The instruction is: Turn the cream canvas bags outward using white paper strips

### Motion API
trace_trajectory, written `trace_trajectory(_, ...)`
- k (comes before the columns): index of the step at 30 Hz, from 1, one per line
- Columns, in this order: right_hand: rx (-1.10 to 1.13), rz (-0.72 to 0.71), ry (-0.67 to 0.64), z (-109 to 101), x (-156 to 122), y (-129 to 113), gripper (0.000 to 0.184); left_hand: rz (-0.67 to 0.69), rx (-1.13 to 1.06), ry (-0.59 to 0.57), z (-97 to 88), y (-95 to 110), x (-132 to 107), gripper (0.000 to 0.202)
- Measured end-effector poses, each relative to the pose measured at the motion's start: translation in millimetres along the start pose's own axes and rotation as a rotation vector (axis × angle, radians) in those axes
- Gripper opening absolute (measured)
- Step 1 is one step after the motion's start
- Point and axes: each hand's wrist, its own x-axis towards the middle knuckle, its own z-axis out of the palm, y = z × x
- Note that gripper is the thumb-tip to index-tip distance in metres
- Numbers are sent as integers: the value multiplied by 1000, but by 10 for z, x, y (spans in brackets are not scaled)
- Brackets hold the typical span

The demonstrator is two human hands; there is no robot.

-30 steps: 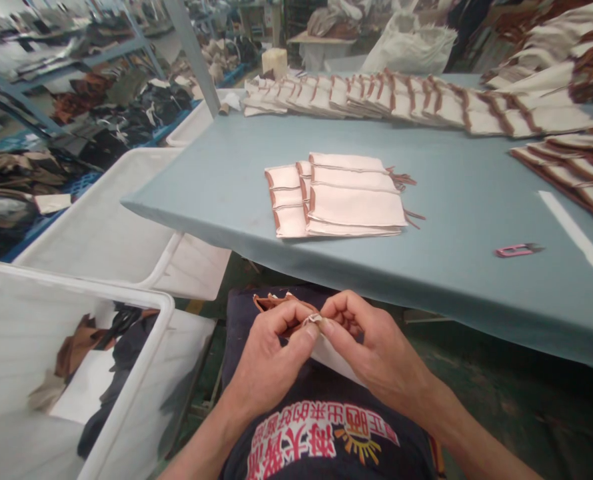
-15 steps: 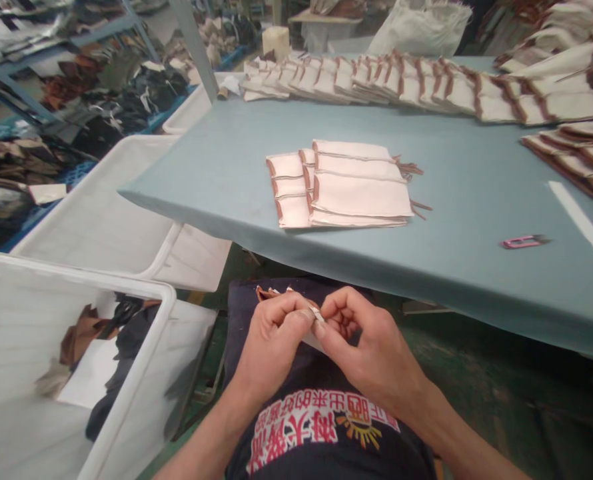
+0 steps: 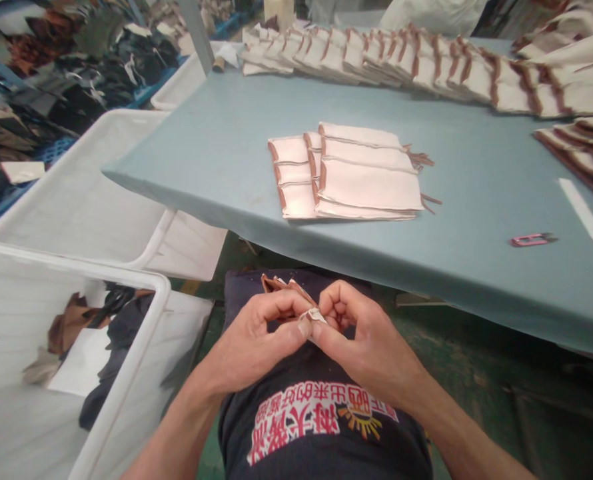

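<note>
Over my lap, my left hand [image 3: 256,340] and my right hand [image 3: 361,340] meet fingertip to fingertip. Both pinch a small cream fabric piece with brown trim [image 3: 312,315]. More of that fabric, brown edged, pokes out behind my left fingers [image 3: 279,285]. Most of the piece is hidden by the hands. On the blue-grey table [image 3: 216,160] ahead lies a neat stack of cream pouches with brown edging [image 3: 346,177].
A long row of similar pouches [image 3: 406,63] runs along the table's far side, with more at the right [image 3: 586,147]. Pink thread snips [image 3: 530,239] and a white strip [image 3: 586,220] lie at the right. White plastic bins [image 3: 76,200] stand left, the nearest [image 3: 141,333] holding scraps.
The camera has tilted down a little, so the table sits higher in view. My hands stay together in my lap, fingers shifting slightly on the small fabric piece.
</note>
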Motion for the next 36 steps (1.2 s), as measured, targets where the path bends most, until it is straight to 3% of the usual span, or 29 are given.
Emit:
trace_trajectory(8,100,83,-121,45,29,45,17,110,214,-111,-224,65,39,13)
trace_trajectory(13,108,88,-120,77,53,65,18,-51,155,-116,-224,1,73,18)
trace_trajectory(18,-15,68,8,147,65,93,16,-112,99,33,-104,-113,95,23)
trace_trajectory(24,-155,-1,234,312,51,164,7,-37,175,306,132,-243,91,28)
trace_trajectory(27,-116,-20,269,388,7,171,9,41,137,415,202,-352,81,31)
trace_trajectory(32,-21,-130,150,360,-127,150,4,131,41,414,66,-426,42,41)
trace_trajectory(36,-35,-406,177,146,-67,143,17,139,148,363,-127,-274,-44,47)
